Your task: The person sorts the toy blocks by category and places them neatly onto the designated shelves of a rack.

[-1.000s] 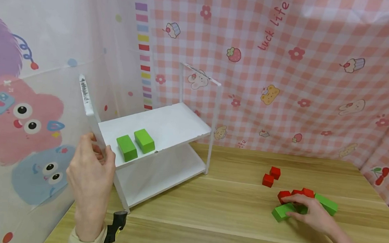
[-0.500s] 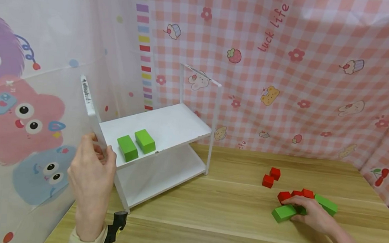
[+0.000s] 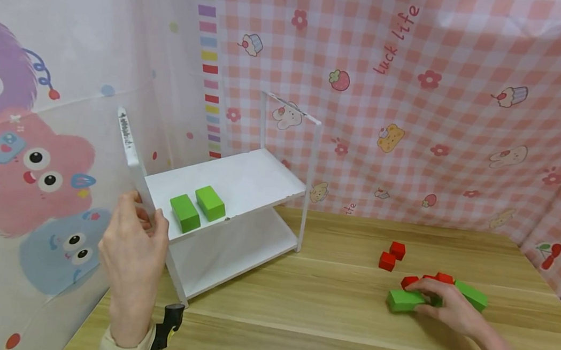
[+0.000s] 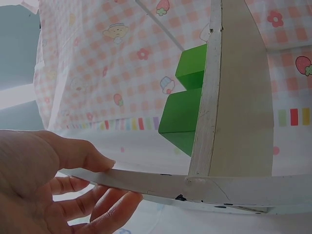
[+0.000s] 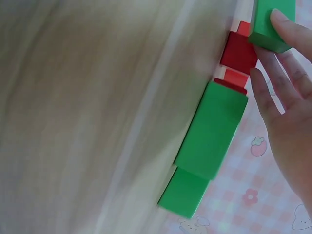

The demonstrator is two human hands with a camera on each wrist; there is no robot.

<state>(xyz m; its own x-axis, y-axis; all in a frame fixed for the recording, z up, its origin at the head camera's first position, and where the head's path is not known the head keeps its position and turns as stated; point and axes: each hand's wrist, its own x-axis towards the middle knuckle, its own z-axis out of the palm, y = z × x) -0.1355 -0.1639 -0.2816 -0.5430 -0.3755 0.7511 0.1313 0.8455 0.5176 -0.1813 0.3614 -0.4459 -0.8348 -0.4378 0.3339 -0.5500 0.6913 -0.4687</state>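
My left hand (image 3: 133, 257) holds the side post of a small white two-tier shelf (image 3: 257, 168). In the left wrist view the thumb lies on one face of the post (image 4: 141, 181) and the fingers on the other. Two green blocks (image 3: 185, 213) lie side by side at the left of the upper tier. At the right of the table, my right hand (image 3: 451, 307) pinches another green block (image 3: 400, 301) between thumb and fingers. In the right wrist view this green block (image 5: 273, 24) overlaps a red cube (image 5: 239, 52). More green blocks (image 5: 212, 129) lie beside the hand.
Two red cubes (image 3: 387, 261) sit apart, behind the hand. Several red cubes (image 3: 444, 278) and a green block (image 3: 473, 295) lie just beyond my right fingers. Wood-grain table (image 3: 301, 310) stretches between shelf and blocks. A pink checked cloth (image 3: 406, 166) hangs behind.
The green block at my right fingers has turned and shifted slightly left, and the fingers now pinch it. My left hand keeps its place on the shelf post.
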